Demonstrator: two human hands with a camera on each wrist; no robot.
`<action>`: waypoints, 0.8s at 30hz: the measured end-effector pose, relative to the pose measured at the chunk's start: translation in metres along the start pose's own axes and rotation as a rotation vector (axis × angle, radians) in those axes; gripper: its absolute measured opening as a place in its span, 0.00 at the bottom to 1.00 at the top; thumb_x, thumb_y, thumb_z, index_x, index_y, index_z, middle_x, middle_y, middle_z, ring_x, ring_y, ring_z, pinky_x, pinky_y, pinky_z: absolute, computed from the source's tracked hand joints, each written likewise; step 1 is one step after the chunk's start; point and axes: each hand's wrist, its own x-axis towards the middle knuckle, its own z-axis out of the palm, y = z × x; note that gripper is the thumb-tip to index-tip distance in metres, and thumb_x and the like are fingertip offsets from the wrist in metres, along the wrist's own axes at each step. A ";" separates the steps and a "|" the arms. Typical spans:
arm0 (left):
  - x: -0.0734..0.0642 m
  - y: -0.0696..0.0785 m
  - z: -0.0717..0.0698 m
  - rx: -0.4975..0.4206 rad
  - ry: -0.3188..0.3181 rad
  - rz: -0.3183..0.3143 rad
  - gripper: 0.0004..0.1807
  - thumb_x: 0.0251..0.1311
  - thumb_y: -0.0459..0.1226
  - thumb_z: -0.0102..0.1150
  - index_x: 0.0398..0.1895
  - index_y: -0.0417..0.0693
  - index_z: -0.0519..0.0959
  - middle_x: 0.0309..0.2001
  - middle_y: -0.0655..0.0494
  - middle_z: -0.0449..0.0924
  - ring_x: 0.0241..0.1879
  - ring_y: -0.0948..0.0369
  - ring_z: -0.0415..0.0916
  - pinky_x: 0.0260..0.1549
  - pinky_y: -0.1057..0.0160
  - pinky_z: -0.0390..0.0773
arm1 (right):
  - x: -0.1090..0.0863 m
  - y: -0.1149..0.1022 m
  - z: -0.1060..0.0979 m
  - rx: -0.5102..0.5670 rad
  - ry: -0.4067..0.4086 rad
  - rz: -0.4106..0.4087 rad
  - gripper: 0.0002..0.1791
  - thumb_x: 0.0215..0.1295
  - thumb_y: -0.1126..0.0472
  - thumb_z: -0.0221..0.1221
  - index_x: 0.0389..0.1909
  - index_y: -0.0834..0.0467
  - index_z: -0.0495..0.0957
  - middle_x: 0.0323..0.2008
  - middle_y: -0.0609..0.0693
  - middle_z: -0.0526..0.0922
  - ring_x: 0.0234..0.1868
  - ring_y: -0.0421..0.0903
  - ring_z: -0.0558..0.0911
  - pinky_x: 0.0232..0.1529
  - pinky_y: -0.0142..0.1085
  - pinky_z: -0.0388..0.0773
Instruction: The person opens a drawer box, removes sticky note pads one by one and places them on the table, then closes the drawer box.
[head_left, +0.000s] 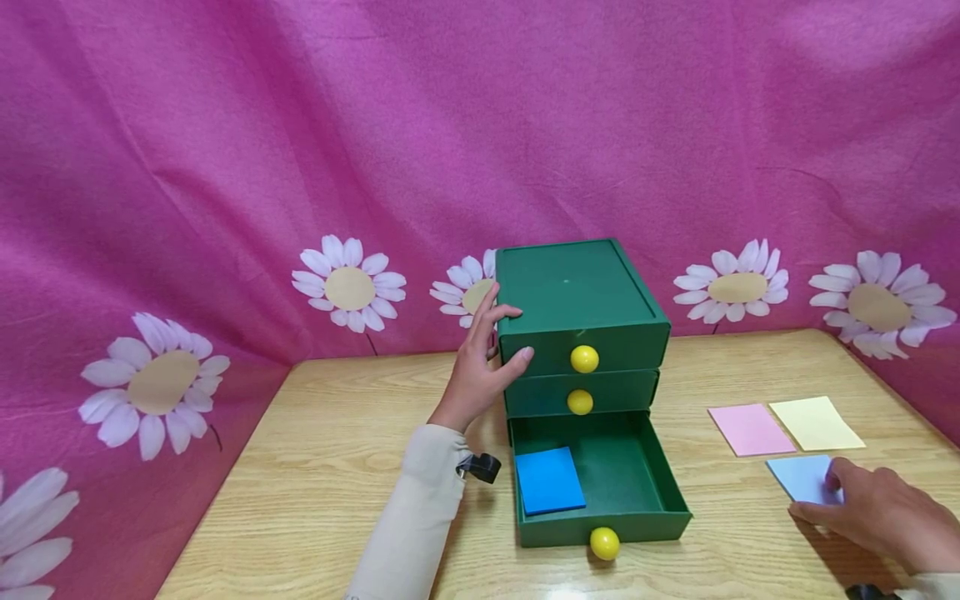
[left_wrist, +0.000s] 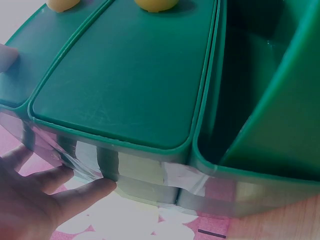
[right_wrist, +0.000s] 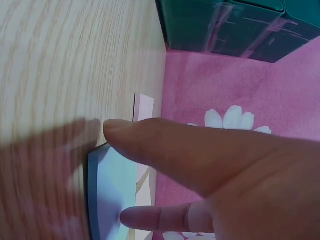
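A green drawer unit (head_left: 581, 283) with yellow knobs stands on the table, its bottom drawer (head_left: 630, 467) pulled out. In that drawer's left part lies a blue sticky-note pad (head_left: 551, 481). My left hand (head_left: 480, 367) rests against the unit's upper left side, thumb at the front edge and fingers spread; the left wrist view shows those fingers (left_wrist: 87, 197) along the side wall. To the right, my right hand (head_left: 885, 508) is over a light blue sticky-note pad (head_left: 798, 477) on the table. One finger touches its top, and the thumb (right_wrist: 130, 135) is at its corner.
Behind the light blue pad lie a pink sticky-note pad (head_left: 752, 430) and a pale yellow one (head_left: 817, 422), side by side. A magenta cloth (head_left: 480, 125) with white flowers hangs behind the wooden table (head_left: 300, 500).
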 end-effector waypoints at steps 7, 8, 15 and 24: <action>-0.005 0.021 -0.003 0.004 -0.009 -0.003 0.26 0.63 0.36 0.57 0.64 0.52 0.65 0.77 0.55 0.42 0.71 0.51 0.52 0.58 0.40 0.67 | 0.003 0.003 -0.001 -0.019 0.011 -0.006 0.42 0.48 0.28 0.62 0.35 0.67 0.71 0.23 0.56 0.70 0.27 0.52 0.69 0.27 0.47 0.70; -0.005 0.022 -0.003 0.007 -0.010 -0.001 0.26 0.63 0.36 0.57 0.64 0.51 0.64 0.77 0.55 0.42 0.71 0.51 0.53 0.58 0.40 0.67 | 0.003 0.002 -0.001 -0.021 0.007 -0.002 0.43 0.47 0.27 0.61 0.36 0.68 0.71 0.24 0.56 0.70 0.27 0.52 0.69 0.28 0.49 0.71; -0.004 0.022 -0.004 0.011 -0.004 0.015 0.26 0.63 0.36 0.57 0.63 0.51 0.65 0.77 0.54 0.42 0.70 0.50 0.55 0.58 0.42 0.67 | 0.002 -0.007 -0.007 -0.019 0.065 -0.005 0.46 0.46 0.28 0.63 0.41 0.71 0.72 0.27 0.60 0.73 0.29 0.55 0.73 0.27 0.52 0.72; -0.004 0.022 -0.003 0.003 -0.006 0.028 0.26 0.63 0.35 0.57 0.63 0.49 0.65 0.77 0.51 0.41 0.47 0.47 0.67 0.54 0.41 0.70 | 0.000 -0.030 -0.014 -0.007 0.106 -0.001 0.46 0.48 0.26 0.60 0.41 0.69 0.72 0.24 0.55 0.73 0.27 0.52 0.75 0.25 0.51 0.73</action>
